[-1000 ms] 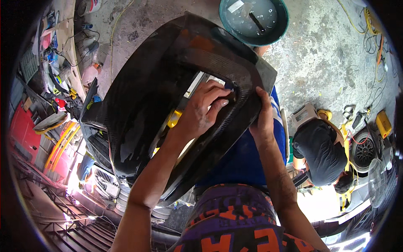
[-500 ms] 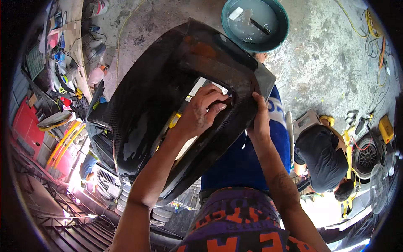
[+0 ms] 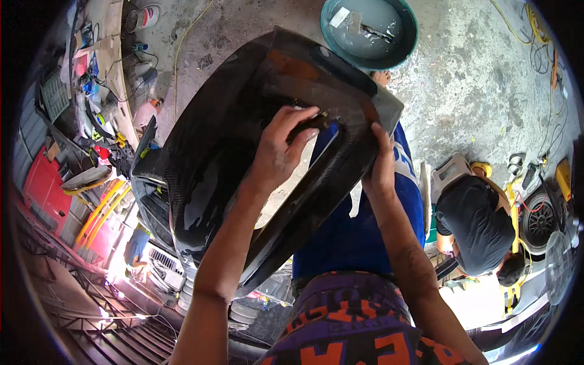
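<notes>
A large, glossy black car bumper (image 3: 213,146) leans in front of me, wet in places, with a long opening through it. My left hand (image 3: 281,146) is at the upper rim of that opening. Its fingers and thumb are curled toward each other over the edge; whatever is pinched there is too small or hidden to name. My right hand (image 3: 382,161) grips the bumper's right-hand edge, thumb on the outer face and the other fingers mostly hidden behind. Blue trousers (image 3: 389,225) show through and beside the opening.
A round green tub (image 3: 371,55) of cloudy water, with a dark strip and pale pieces in it, stands beyond the bumper. A person in a dark shirt (image 3: 474,219) bends at the right, near a wheel (image 3: 538,222). A cluttered bench (image 3: 109,79) lines the left side.
My left hand has shifted slightly up and left along the opening's rim, its thumb and fingers farther apart. The right hand keeps its grip on the bumper's edge.
</notes>
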Action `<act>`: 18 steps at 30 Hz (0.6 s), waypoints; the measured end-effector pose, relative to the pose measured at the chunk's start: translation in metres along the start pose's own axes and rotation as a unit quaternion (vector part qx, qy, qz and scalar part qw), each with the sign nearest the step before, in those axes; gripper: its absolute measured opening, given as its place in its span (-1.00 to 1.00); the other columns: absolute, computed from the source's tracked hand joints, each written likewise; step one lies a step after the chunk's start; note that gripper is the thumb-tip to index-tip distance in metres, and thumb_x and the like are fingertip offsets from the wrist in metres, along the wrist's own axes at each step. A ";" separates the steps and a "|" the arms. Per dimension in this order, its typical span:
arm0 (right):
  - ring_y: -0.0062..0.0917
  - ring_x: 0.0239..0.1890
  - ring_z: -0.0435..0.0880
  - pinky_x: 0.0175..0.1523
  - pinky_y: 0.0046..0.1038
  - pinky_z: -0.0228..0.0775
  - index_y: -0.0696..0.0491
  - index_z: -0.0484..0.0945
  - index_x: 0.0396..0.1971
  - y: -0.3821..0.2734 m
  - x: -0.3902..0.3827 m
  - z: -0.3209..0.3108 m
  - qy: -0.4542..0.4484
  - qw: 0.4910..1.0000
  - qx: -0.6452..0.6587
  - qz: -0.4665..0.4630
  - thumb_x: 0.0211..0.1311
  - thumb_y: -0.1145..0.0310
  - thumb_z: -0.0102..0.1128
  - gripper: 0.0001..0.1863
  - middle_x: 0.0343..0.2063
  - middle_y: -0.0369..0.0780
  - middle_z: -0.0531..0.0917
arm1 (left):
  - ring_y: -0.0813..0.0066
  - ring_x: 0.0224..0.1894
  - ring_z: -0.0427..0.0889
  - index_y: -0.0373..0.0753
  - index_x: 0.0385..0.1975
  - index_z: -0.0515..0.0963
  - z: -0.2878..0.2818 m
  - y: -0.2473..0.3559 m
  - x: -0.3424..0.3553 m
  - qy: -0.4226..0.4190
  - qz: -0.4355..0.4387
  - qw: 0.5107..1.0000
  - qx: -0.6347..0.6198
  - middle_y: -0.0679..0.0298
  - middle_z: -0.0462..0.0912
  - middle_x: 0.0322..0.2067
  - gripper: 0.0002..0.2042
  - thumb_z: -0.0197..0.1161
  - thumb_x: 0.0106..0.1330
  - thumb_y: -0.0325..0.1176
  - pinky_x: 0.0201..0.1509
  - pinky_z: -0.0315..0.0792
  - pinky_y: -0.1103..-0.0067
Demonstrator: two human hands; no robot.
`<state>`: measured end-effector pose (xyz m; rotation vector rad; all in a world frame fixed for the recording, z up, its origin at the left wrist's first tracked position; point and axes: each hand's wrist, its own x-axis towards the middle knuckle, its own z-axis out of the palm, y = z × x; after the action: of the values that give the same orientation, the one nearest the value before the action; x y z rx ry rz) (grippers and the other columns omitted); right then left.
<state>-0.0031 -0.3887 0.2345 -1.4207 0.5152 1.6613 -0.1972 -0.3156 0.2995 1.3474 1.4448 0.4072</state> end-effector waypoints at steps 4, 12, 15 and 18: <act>-0.40 0.10 0.57 0.20 -0.34 0.45 0.07 0.33 0.27 0.005 -0.019 0.004 -0.072 0.993 0.086 -0.044 0.44 0.04 0.17 -0.43 0.07 -0.18 0.56 | 0.24 -0.07 0.64 -0.33 -0.03 0.63 0.016 -0.010 0.001 -0.100 0.064 0.991 0.053 0.10 0.60 -0.13 -0.76 0.31 0.34 -0.46 0.04 0.51 0.47; -0.45 0.01 0.64 0.13 -0.36 0.52 0.03 0.37 0.23 0.041 -0.046 0.021 -0.070 0.984 0.155 -0.058 0.46 0.15 0.11 -0.55 0.01 -0.19 0.61 | 0.26 -0.07 0.66 -0.33 -0.11 0.63 0.014 -0.023 0.009 -0.064 0.136 0.989 0.003 0.13 0.64 -0.16 -0.81 0.32 0.32 -0.49 0.06 0.50 0.46; -0.45 -0.02 0.66 0.09 -0.37 0.55 0.04 0.41 0.16 0.040 -0.042 0.021 -0.081 0.978 0.181 -0.061 0.43 0.22 0.12 -0.61 -0.03 -0.19 0.63 | 0.28 -0.08 0.66 -0.31 -0.07 0.65 0.010 -0.021 0.010 -0.053 0.076 0.996 -0.012 0.15 0.65 -0.17 -0.79 0.31 0.32 -0.49 0.05 0.50 0.49; -0.45 -0.04 0.66 0.08 -0.37 0.55 0.06 0.44 0.12 0.041 -0.041 0.020 -0.070 0.979 0.187 -0.047 0.41 0.26 0.10 -0.64 -0.06 -0.19 0.64 | 0.29 -0.06 0.66 -0.31 -0.07 0.67 0.015 -0.020 0.006 -0.103 0.144 0.983 0.046 0.16 0.65 -0.17 -0.79 0.31 0.31 -0.50 0.07 0.51 0.50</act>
<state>-0.0491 -0.4094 0.2696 -1.0308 0.6329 1.4827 -0.1930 -0.3220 0.2749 1.6312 1.1130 0.3763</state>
